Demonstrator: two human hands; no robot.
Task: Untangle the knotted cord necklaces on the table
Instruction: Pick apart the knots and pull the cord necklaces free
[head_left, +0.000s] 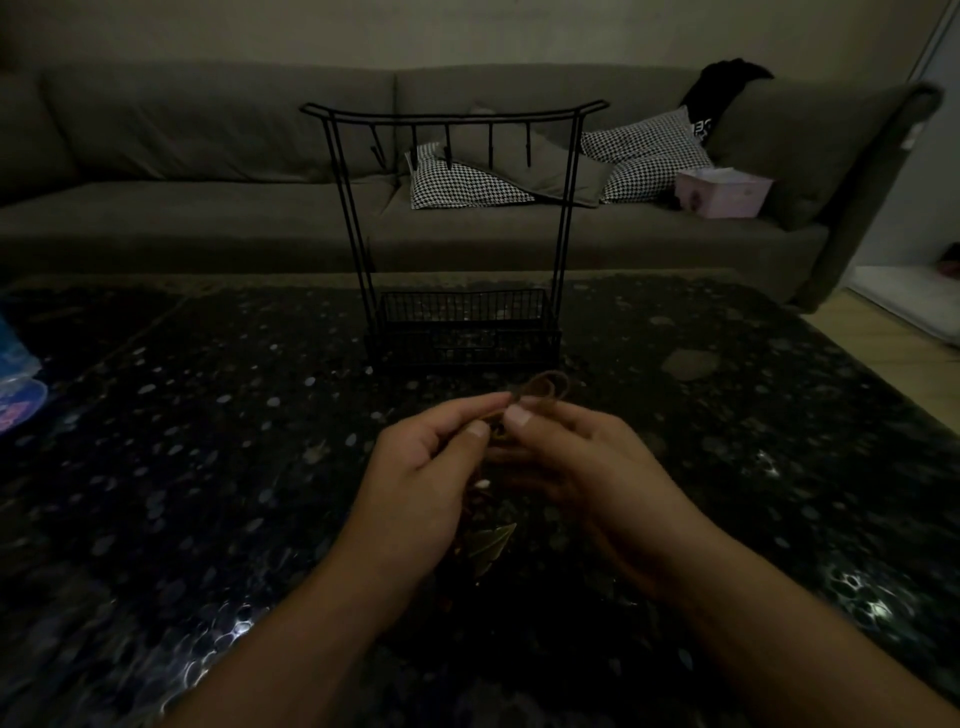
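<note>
A brown cord necklace (545, 387) is pinched between both hands above the dark speckled table (208, 467). Its loops stick up past the fingertips. My left hand (421, 478) grips the cord with thumb and forefinger from the left. My right hand (576, 457) pinches it from the right, thumb on top. The two sets of fingertips nearly touch. More cord and a pale leaf-shaped pendant (493, 543) hang down between my wrists. The room is dim, so the knot itself is hard to make out.
A black wire jewellery stand (457, 228) with hooks and a basket base stands on the table just beyond my hands. A blue plastic item (15, 374) lies at the left edge. Behind is a grey sofa (208, 156) with checkered pillows and a pink box (722, 192).
</note>
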